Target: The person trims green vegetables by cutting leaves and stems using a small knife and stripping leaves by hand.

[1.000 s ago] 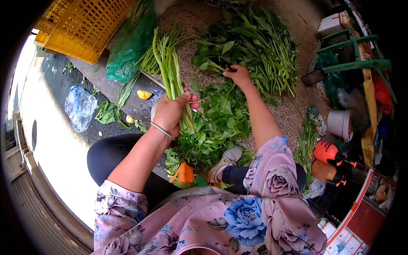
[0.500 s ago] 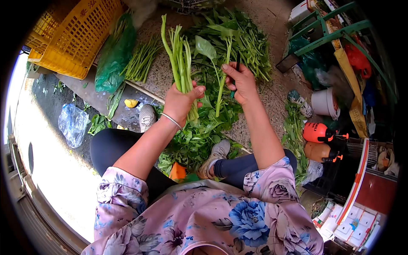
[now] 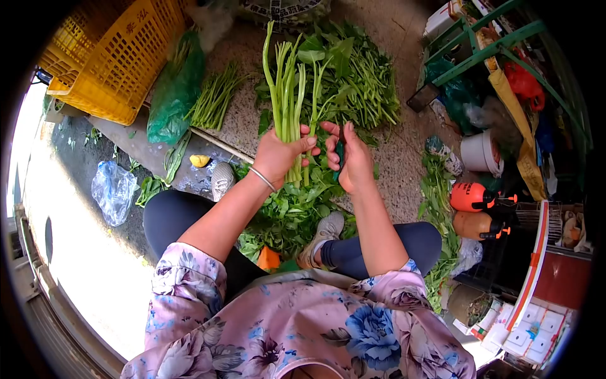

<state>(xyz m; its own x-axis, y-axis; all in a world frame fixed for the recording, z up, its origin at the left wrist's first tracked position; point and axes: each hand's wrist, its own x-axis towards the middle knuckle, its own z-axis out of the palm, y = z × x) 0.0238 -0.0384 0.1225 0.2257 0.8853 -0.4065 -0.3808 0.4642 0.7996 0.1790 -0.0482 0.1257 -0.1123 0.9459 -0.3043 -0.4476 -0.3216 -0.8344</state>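
Note:
My left hand (image 3: 281, 153) is closed around an upright bunch of pale green vegetable stems (image 3: 287, 95), mostly bare of leaves. One more stem (image 3: 315, 95) stands at the bunch's right side, its lower part by my left thumb. My right hand (image 3: 353, 158) is close beside it, fingers half curled around a slim dark green tool (image 3: 340, 151); its kind is mostly hidden by the palm. Below both hands lies a heap of loose green leaves (image 3: 287, 211). Beyond them is a pile of leafy stems (image 3: 363, 82), and to its left a bundle of trimmed stems (image 3: 216, 98).
A yellow plastic crate (image 3: 120, 60) and a green plastic bag (image 3: 173, 95) are at the upper left. A clear bag (image 3: 113, 192) lies on the ground. At the right are a green metal frame (image 3: 489, 54), a white bucket (image 3: 481, 153) and two spray bottles (image 3: 468, 196).
The single stem has moved left from my right hand to the bunch in my left hand. Its large leaf no longer hangs out to the left. My hands have drawn closer together.

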